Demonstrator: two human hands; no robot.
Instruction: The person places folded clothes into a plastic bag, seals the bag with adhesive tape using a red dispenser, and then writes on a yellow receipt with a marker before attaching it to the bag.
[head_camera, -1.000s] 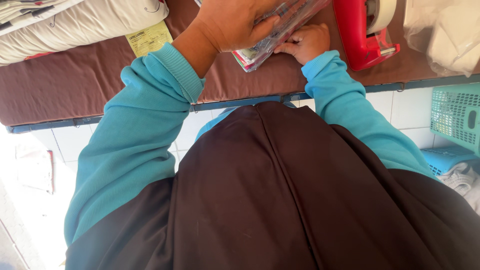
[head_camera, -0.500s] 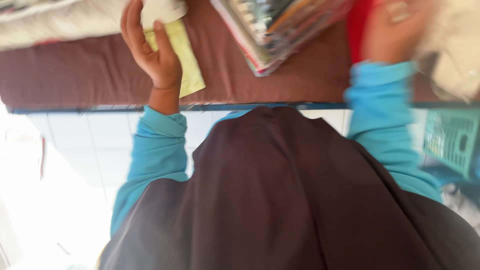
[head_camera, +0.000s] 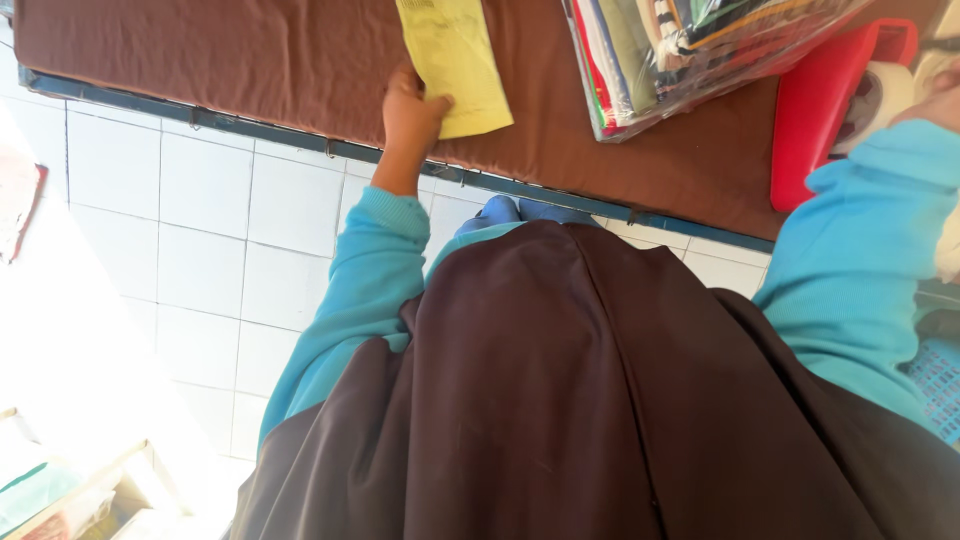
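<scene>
Two hands are in view, and only one shows its grip. Largest in the frame is the tabletop (head_camera: 250, 70), covered in brown cloth and running across the top with a blue edge along its near side. Next in size, in the upper right, a clear plastic bag of folded clothes (head_camera: 690, 50) lies flat on the cloth, and just right of it sits a red tape dispenser (head_camera: 815, 120). Smaller again is the yellow paper slip (head_camera: 455, 60), lying at upper centre with its lower corner close to the tabletop's near edge. The left hand (head_camera: 410, 115) pinches that lower corner, thumb on top and fingers (head_camera: 400, 85) curled under and closed on the paper.

The right hand (head_camera: 935, 95) is mostly cut off at the upper right edge beside the dispenser, so whether it is open or closed cannot be told.

Judging from this, the slip is thin and held only at a corner, so it would likely bend or flutter if moved fast; keeping it flat and low over the cloth should keep it neat
</scene>
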